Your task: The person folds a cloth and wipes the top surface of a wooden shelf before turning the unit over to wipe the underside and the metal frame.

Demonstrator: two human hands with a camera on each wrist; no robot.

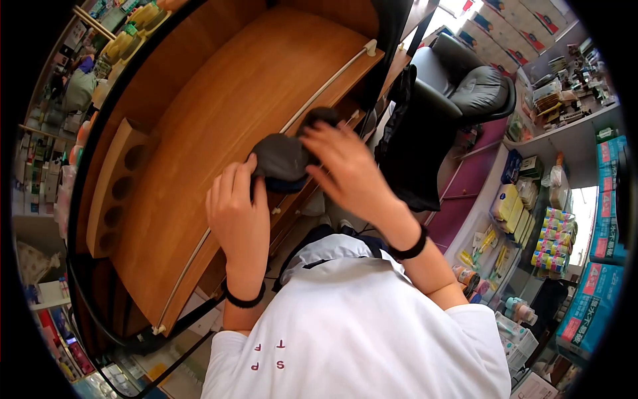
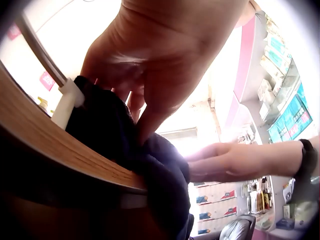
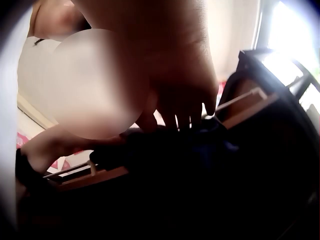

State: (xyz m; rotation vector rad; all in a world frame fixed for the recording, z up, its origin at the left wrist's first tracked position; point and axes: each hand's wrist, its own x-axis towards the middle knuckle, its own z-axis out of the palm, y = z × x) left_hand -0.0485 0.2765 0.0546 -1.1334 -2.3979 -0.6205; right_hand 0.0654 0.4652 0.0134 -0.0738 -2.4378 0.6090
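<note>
A dark grey cloth item (image 1: 282, 158) with a navy underside lies over the front edge of a curved wooden desk (image 1: 219, 80). Its exact kind is unclear. My left hand (image 1: 239, 206) holds its near left end, the thumb on one side and the fingers on the other. In the left wrist view the dark cloth (image 2: 162, 175) drapes down past the wooden rim below that thumb. My right hand (image 1: 352, 173), slightly blurred, reaches over the cloth's right part with fingers extended. From the right wrist, those fingers point down onto the dark fabric (image 3: 185, 142), which is mostly in shadow.
A thin pale rail (image 1: 329, 83) on white end brackets runs along the desk's front edge. A wooden block with round holes (image 1: 119, 189) stands at the desk's left. To the right are a black armchair (image 1: 478, 93) and shelves with packaged goods (image 1: 558, 239).
</note>
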